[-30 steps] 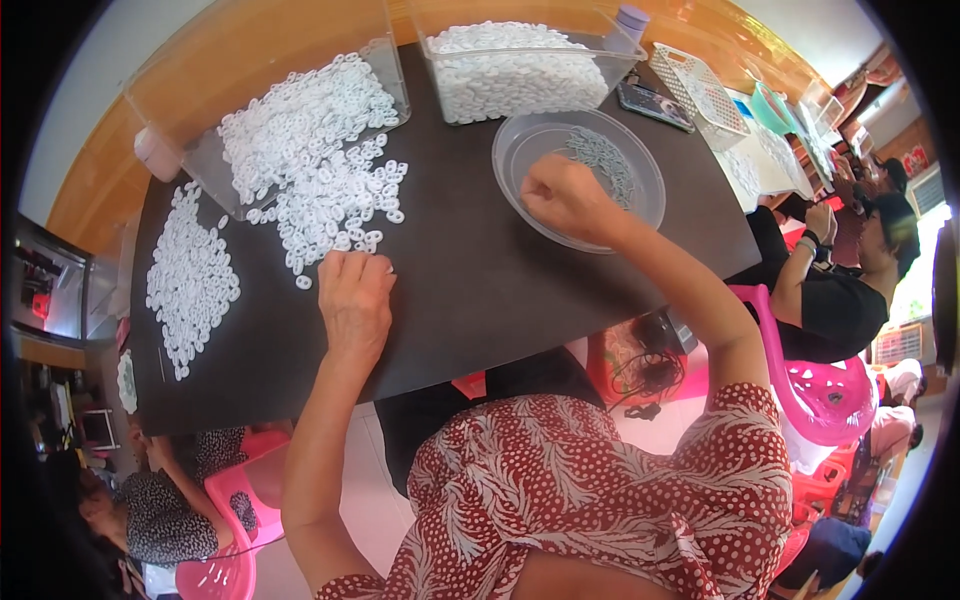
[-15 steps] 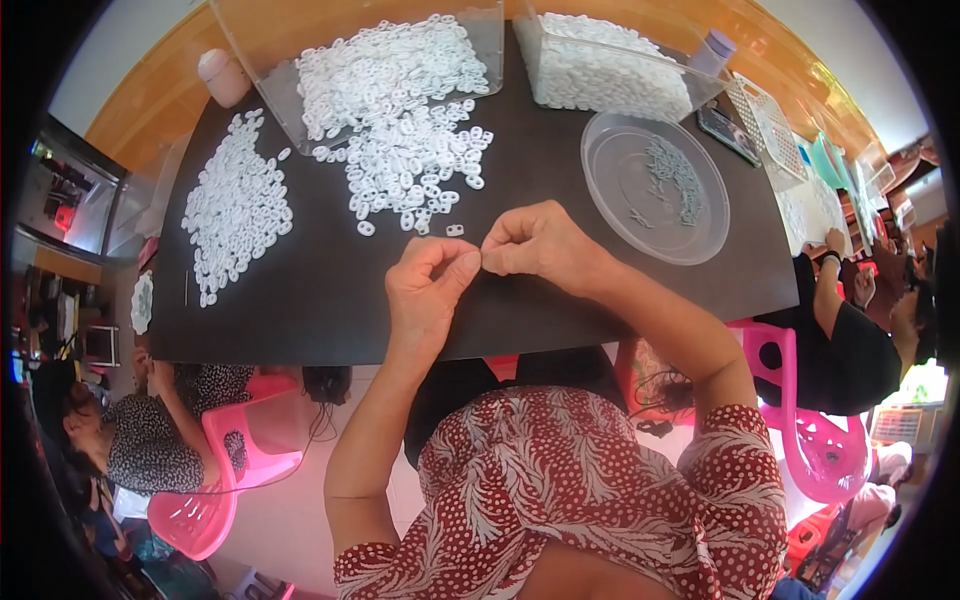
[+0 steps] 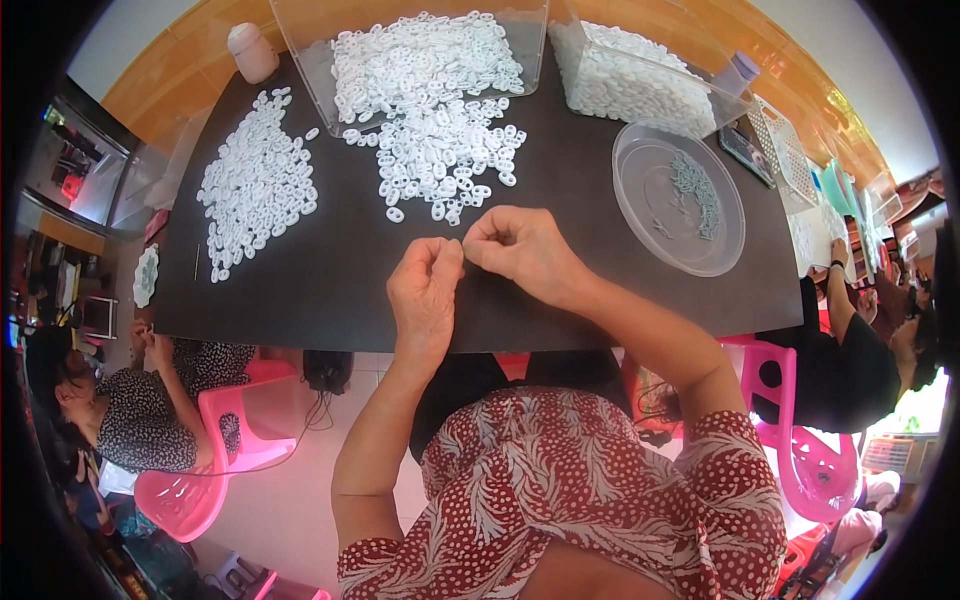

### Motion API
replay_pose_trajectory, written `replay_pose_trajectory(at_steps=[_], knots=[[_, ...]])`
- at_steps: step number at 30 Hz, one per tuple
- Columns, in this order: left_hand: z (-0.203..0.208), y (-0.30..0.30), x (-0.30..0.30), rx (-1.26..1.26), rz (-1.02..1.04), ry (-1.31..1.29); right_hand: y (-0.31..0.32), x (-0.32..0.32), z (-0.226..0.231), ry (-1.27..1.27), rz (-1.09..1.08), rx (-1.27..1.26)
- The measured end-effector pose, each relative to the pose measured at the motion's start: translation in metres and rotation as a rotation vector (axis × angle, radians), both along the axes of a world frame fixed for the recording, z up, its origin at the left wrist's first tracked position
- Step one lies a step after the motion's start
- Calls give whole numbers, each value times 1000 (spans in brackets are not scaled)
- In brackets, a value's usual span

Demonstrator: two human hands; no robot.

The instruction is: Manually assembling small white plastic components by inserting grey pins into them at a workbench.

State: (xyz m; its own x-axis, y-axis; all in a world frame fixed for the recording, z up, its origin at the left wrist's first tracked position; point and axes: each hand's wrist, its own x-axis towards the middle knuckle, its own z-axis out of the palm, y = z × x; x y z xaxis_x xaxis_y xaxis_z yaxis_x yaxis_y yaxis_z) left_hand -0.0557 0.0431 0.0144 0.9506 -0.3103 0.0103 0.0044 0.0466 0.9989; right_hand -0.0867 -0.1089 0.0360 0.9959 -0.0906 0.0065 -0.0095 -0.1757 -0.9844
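Note:
My left hand (image 3: pixel 425 290) and my right hand (image 3: pixel 525 255) meet fingertip to fingertip above the dark table, just on the near side of a loose pile of small white oval pieces with two holes (image 3: pixel 450 155). Thumb and forefinger are pinched together on each hand. Whatever sits between the fingertips is too small or too hidden to make out. Right of my right hand lies a round, clear shallow tray (image 3: pixel 640 235) with small grey-green slender pieces (image 3: pixel 697 190) in it.
Behind the pile, a clear bin (image 3: pixel 541 70) lies tipped toward me; another clear bin (image 3: pixel 735 112) holds more white pieces. A second white pile (image 3: pixel 260 190) spreads at left. A bottle (image 3: pixel 252 55), a phone (image 3: pixel 748 155) and a white basket (image 3: pixel 780 150) stand around. People sit on pink chairs at both sides.
The whole view has shifted, so the table things appear farther right. My left hand's fingers have curled in and turned, its thumb now less visible. Both hands remain together.

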Motion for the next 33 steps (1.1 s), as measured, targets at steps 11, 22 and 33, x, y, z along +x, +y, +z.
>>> replay_pose_trajectory(at_steps=[11, 22, 33], knots=[[-20, 10, 60, 755, 180, -1074, -28, 8, -6, -326, -152, -537], [-15, -35, 35, 709, -50, -1237, -46, -6, -21, -550, -88, -926], [-13, -46, 30, 944, -98, -1381, -48, -15, -17, -450, -138, -777]])
